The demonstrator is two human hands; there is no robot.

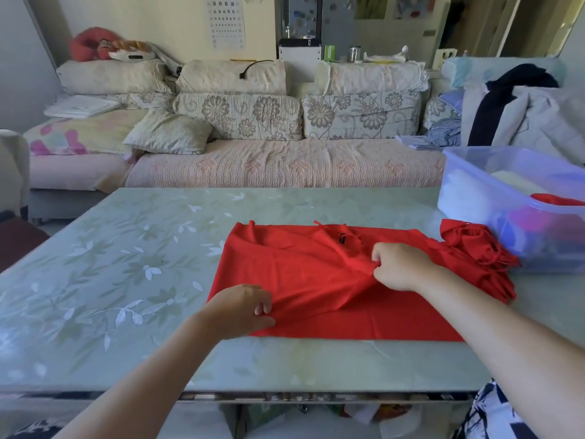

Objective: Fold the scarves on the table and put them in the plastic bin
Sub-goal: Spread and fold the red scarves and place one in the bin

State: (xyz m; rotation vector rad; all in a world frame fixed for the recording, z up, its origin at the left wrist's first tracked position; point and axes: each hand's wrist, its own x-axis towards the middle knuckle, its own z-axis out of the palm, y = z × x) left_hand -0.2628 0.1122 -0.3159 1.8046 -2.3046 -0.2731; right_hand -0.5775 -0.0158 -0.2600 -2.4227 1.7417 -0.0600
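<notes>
Red knit scarf (300, 267), long axis left-right before you: your left hand (243, 308) and right hand (402, 267), apart, each pinch its cloth; translucent plastic bin (465, 194) probably nearest your right.

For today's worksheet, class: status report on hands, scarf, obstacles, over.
Left hand, right hand pinching red scarf. Scarf spread on table, fold unfinished. Path to plastic bin open.

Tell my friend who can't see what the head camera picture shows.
The left grip and right grip each pinch a red scarf spread on a green table. A plastic bin holding cloth stands at the table's right, and a sofa is behind.
</notes>
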